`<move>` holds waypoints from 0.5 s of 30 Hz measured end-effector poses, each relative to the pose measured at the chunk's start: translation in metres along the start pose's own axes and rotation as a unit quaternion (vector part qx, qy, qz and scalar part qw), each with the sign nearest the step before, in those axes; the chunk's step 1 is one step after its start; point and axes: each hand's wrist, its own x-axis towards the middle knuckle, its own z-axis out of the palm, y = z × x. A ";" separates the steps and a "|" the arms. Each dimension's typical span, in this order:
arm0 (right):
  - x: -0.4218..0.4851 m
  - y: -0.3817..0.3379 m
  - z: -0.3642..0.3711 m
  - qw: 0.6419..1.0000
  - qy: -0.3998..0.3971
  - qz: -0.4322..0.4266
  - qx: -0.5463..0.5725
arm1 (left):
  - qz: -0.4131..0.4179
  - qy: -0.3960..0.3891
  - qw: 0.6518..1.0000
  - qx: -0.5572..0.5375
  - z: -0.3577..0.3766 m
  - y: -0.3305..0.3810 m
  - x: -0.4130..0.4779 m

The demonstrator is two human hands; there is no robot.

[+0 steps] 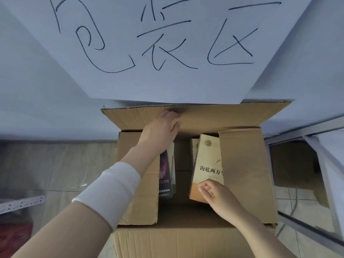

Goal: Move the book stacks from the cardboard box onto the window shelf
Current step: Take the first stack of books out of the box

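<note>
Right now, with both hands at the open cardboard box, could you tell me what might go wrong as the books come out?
1. The right hand touches only the near bottom corner of the cream book; lifted from there, it could slip.
2. The right flap overlaps that book's edge and may snag it.
3. The left hand rests on the far flap; if released, the flap may fall over the dark book.

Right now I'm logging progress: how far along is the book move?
Barely begun. Nothing looks moved; no shelf is in view. The left hand holds back the far flap; the right hand grips the tan book. The dark book remains boxed.
</note>
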 end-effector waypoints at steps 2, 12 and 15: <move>0.002 0.003 0.002 1.000 -0.003 0.005 -0.008 | -0.001 0.004 1.000 -0.006 0.003 0.002 -0.002; 0.014 0.023 0.018 0.996 -0.001 0.086 0.002 | -0.002 -0.002 1.000 -0.010 0.019 0.007 -0.008; 0.001 0.019 0.009 0.994 0.042 0.089 0.044 | 0.002 -0.002 1.000 -0.011 0.019 0.011 -0.009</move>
